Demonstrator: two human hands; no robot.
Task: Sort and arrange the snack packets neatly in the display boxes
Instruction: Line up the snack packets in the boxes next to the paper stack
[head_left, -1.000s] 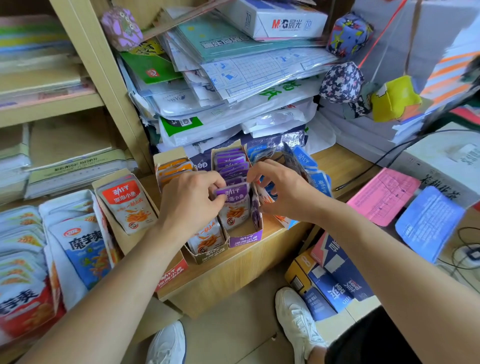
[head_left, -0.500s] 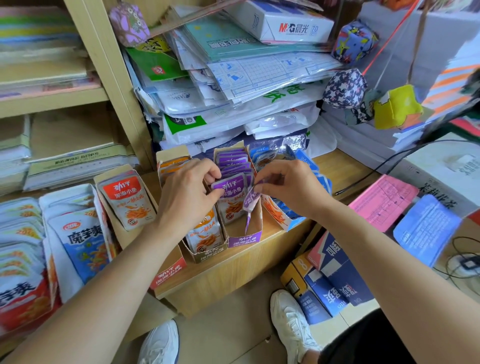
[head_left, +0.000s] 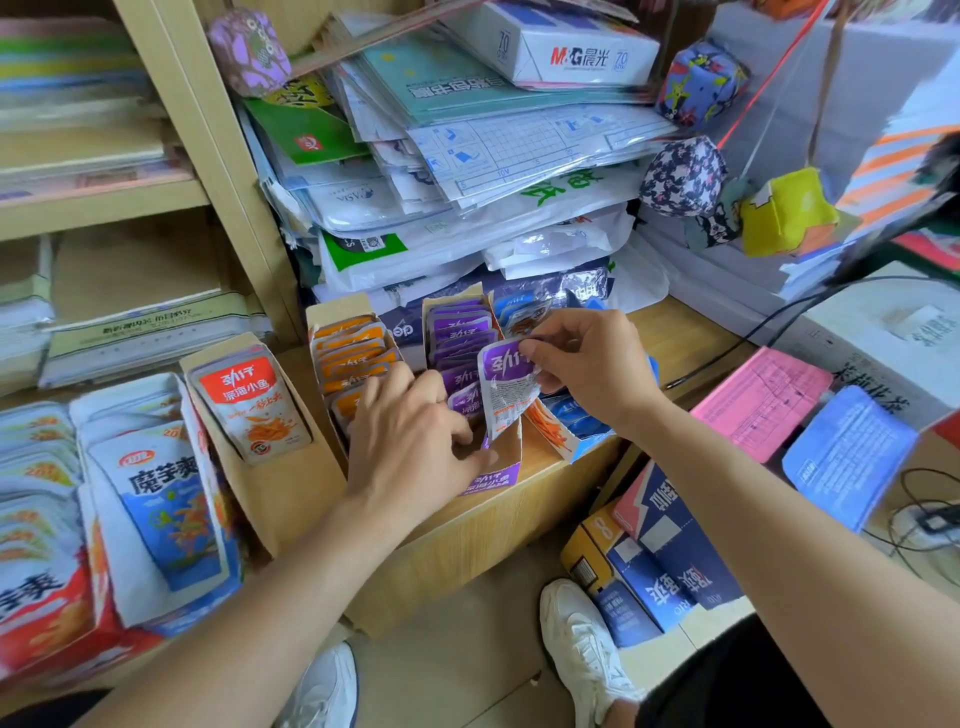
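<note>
A purple display box (head_left: 492, 477) stands on the wooden counter and holds a row of purple snack packets (head_left: 460, 332). My right hand (head_left: 589, 366) pinches the top corner of one purple packet (head_left: 506, 397), which hangs over the box's front end with its printed back toward me. My left hand (head_left: 410, 441) reaches into the front of the same box. Its fingers push against the front purple packets and its thumb lies along the box's front wall. An orange packet box (head_left: 350, 353) stands to the left, a blue packet box (head_left: 569, 434) to the right.
A box of red-topped packets (head_left: 252, 408) and trays of larger blue and red packets (head_left: 156, 499) fill the left. Stacked paper and plastic bags (head_left: 467, 208) crowd behind the boxes. Pink (head_left: 761, 402) and blue (head_left: 847, 457) sheets lie at the right, with cartons (head_left: 660, 561) on the floor.
My right hand has lifted the purple packet higher and turned its back toward me. My left hand has dropped lower, into the front of the purple box.
</note>
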